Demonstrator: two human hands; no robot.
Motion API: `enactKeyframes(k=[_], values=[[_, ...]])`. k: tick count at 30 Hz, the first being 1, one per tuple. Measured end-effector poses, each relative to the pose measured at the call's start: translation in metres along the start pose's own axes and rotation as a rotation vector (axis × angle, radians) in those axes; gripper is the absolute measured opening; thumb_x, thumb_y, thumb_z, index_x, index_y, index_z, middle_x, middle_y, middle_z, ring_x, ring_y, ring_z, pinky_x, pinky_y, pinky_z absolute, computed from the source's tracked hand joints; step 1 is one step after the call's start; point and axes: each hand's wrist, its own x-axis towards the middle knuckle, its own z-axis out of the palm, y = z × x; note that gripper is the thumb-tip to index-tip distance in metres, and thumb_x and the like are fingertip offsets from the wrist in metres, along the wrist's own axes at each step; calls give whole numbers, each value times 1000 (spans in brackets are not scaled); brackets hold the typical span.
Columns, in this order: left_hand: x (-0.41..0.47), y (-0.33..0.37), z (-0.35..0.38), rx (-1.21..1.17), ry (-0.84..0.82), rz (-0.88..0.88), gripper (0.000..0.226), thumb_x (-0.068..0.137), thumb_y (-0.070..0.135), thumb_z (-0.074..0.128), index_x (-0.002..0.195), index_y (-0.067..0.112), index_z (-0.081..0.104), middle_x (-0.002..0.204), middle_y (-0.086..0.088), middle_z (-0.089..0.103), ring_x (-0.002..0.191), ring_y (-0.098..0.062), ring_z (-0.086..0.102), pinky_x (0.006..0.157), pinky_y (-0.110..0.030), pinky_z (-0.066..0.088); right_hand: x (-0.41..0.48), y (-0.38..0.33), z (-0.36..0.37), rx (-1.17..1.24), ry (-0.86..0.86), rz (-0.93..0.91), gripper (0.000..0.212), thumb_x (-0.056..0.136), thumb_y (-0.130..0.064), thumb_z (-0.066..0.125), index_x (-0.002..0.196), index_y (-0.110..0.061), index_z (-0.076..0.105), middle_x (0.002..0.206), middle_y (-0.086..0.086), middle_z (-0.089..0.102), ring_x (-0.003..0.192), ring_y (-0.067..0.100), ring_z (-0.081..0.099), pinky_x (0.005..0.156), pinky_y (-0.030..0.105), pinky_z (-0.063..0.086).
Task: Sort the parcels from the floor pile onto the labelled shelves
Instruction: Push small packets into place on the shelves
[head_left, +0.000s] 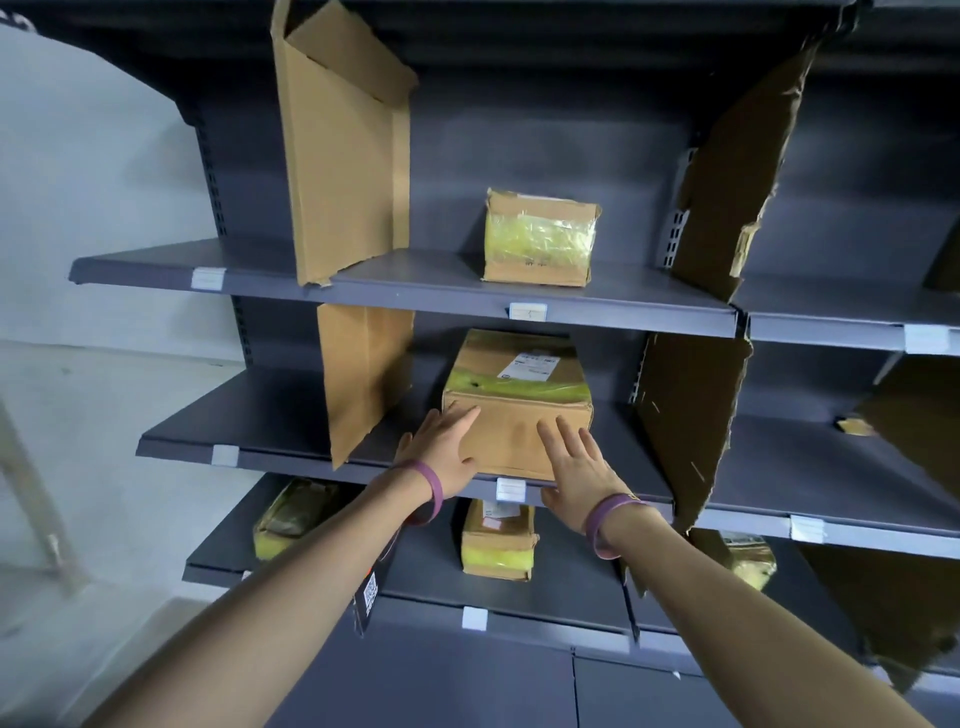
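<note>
A large brown cardboard parcel (514, 395) with yellow tape and a white address label rests on the middle shelf (270, 441), between two cardboard dividers. My left hand (441, 449) lies flat against its front left face, fingers spread. My right hand (574, 470) presses flat on the front right face, also with fingers apart. Neither hand wraps around the parcel. Both wrists wear purple bands. A white shelf label (510, 488) sits on the shelf edge just below the parcel.
A smaller taped parcel (540, 236) stands on the upper shelf (426, 291). The lower shelf (415, 577) holds three taped parcels: (498, 540), (291, 517), (748, 558). Upright cardboard dividers (343, 156), (685, 426) split the shelves. A pale wall is at the left.
</note>
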Motion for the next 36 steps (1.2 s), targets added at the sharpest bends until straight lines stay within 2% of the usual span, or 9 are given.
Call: enactKeyframes(k=[6, 11, 15, 18, 22, 24, 28, 33, 36], values=[[-47, -35, 12, -8, -50, -137, 69, 92, 30, 51, 150, 35, 14, 160, 8, 5, 147, -19, 5, 116, -50, 18, 6, -40, 45, 41, -98, -123, 82, 95, -21, 52, 153, -25, -5, 162, 1, -10, 149, 34, -4, 119, 48, 19], [-91, -98, 2, 36, -25, -247, 70, 91, 29, 54, 150, 32, 17, 159, 3, 13, 146, -20, 11, 118, -39, 16, 8, -103, 81, 66, -189, -214, 79, 94, -17, 46, 154, -26, -5, 162, -3, -12, 149, 28, -6, 118, 48, 19], [-114, -152, -4, 36, -44, -316, 74, 88, 33, 54, 150, 37, 14, 160, 7, 8, 147, -18, 8, 117, -44, 18, 14, -157, 103, 73, -191, -279, 80, 92, -18, 49, 154, -24, -1, 162, 0, -3, 149, 28, -1, 119, 43, 19], [-121, -198, -16, 50, -105, -331, 72, 90, 33, 52, 150, 37, 12, 160, 8, 6, 147, -19, 8, 116, -50, 18, 27, -205, 120, 74, -199, -313, 79, 94, -21, 49, 155, -23, -2, 162, 2, -3, 149, 30, -3, 119, 44, 18], [-114, -265, -38, 43, -119, -321, 70, 92, 32, 52, 150, 34, 14, 159, 5, 14, 145, -22, 17, 115, -46, 24, 53, -272, 142, 108, -189, -341, 80, 93, -20, 51, 154, -23, -1, 162, -1, -3, 149, 31, 1, 119, 44, 20], [-109, -302, -43, 25, -146, -293, 69, 91, 29, 53, 150, 32, 16, 158, 2, 17, 143, -22, 22, 114, -44, 27, 69, -302, 160, 125, -195, -321, 80, 93, -20, 52, 154, -23, 0, 162, -3, -3, 149, 30, 1, 118, 43, 22], [-102, -365, -37, 10, -252, -270, 67, 92, 27, 51, 150, 32, 18, 159, 1, 14, 145, -21, 19, 113, -44, 27, 93, -344, 192, 157, -266, -232, 79, 93, -19, 51, 154, -27, 0, 162, -3, -2, 149, 29, -1, 119, 44, 21], [-82, -413, -11, 1, -324, -251, 65, 93, 27, 50, 150, 31, 19, 159, 5, 11, 145, -20, 19, 114, -40, 28, 115, -362, 225, 164, -348, -129, 84, 91, -16, 52, 154, -28, -2, 162, -4, -7, 149, 28, -6, 120, 45, 19], [-72, -427, 15, 27, -372, -228, 66, 94, 29, 50, 150, 34, 16, 160, 7, 8, 146, -19, 15, 114, -45, 27, 127, -360, 253, 172, -375, -76, 83, 92, -17, 52, 154, -27, -2, 162, -4, -9, 149, 29, -6, 120, 46, 17]])
